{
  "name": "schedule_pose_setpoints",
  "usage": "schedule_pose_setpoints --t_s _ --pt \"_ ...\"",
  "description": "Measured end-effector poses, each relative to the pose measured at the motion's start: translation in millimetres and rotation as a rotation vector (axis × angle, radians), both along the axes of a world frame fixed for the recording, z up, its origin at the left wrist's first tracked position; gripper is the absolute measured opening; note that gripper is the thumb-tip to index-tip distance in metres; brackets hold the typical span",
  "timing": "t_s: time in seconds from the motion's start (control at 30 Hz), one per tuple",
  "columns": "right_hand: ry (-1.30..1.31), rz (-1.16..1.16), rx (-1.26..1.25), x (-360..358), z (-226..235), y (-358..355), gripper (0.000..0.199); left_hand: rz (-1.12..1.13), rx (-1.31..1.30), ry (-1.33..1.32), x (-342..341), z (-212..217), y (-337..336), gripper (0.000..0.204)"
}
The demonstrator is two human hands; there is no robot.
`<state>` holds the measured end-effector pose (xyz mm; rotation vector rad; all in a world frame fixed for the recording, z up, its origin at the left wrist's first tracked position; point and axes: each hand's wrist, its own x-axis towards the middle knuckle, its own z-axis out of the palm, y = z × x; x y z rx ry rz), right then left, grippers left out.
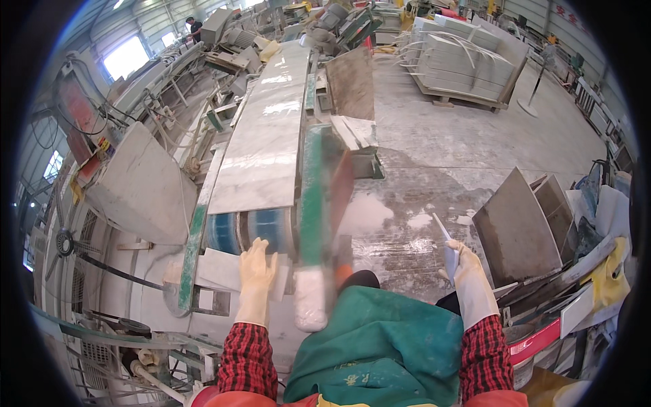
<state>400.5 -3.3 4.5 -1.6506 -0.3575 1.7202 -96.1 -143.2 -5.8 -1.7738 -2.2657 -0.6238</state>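
My left hand (257, 271), in a cream rubber glove, is open with its fingers stretched forward. It is over pale flat stone pieces (220, 266), just short of the blue rollers (263, 229). I cannot tell if it touches them. Beyond the rollers a long polished white marble slab (258, 163) lies on the conveyor. Out to the right, my gloved right hand (469, 273) is closed round a slim pale strip with a pointed end (451, 256). The strip points up and forward; its exact kind does not show.
Green side rails (312, 197) flank the conveyor. Stone sheets (517, 230) lean at the right, and a strapped stack of slabs (464, 57) sits on a pallet farther back. A fan (64, 242) stands at the left. The floor (407, 197) has wet and white patches.
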Motion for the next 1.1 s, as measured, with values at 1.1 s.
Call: schedule_pose_setpoints --t_s 1.1 --pt "-0.075 0.052 0.015 -8.2 -3.0 0.2 0.053 0.155 -0.102 -0.131 9.6 1.5 -4.2 0.045"
